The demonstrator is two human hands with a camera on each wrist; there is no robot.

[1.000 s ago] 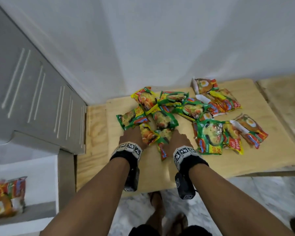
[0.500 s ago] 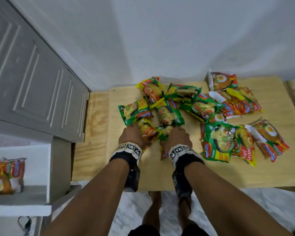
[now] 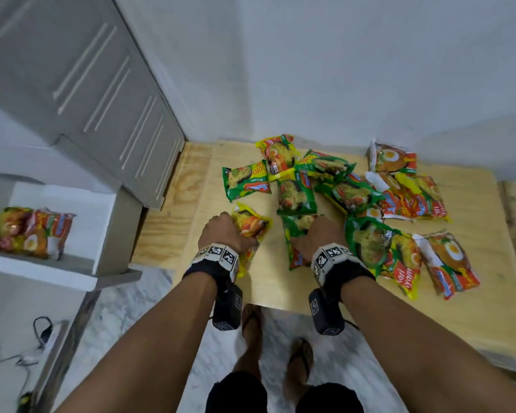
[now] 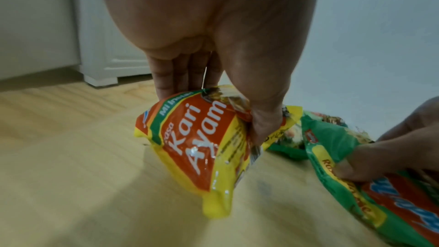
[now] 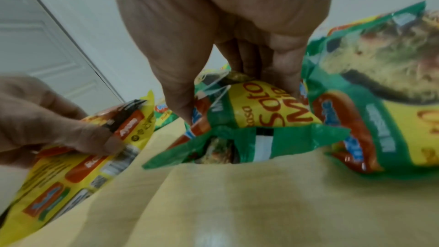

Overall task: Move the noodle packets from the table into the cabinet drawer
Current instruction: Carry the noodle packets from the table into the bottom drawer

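My left hand [image 3: 221,234] grips a yellow-and-orange "Kari Ayam" noodle packet [image 3: 251,226] [image 4: 202,147], thumb on one side and fingers on the other, tilted up off the wooden table [image 3: 268,281]. My right hand [image 3: 319,236] pinches a green "Soto Mie" packet [image 3: 297,234] [image 5: 256,112] just to its right. Several more noodle packets [image 3: 352,192] lie scattered beyond and to the right. The open white cabinet drawer [image 3: 72,201] at far left holds a few packets [image 3: 33,231].
A grey panelled cabinet [image 3: 81,93] rises behind the drawer, and a white wall [image 3: 310,70] backs the table. Marble floor [image 3: 149,317] and my feet in sandals [image 3: 298,359] show below the table's near edge. A cable [image 3: 42,329] lies on the floor at left.
Both hands have closed round their packets and drawn apart, the left pulling the yellow packet leftward away from the pile. The head view has swung right and down, showing more of the drawer.
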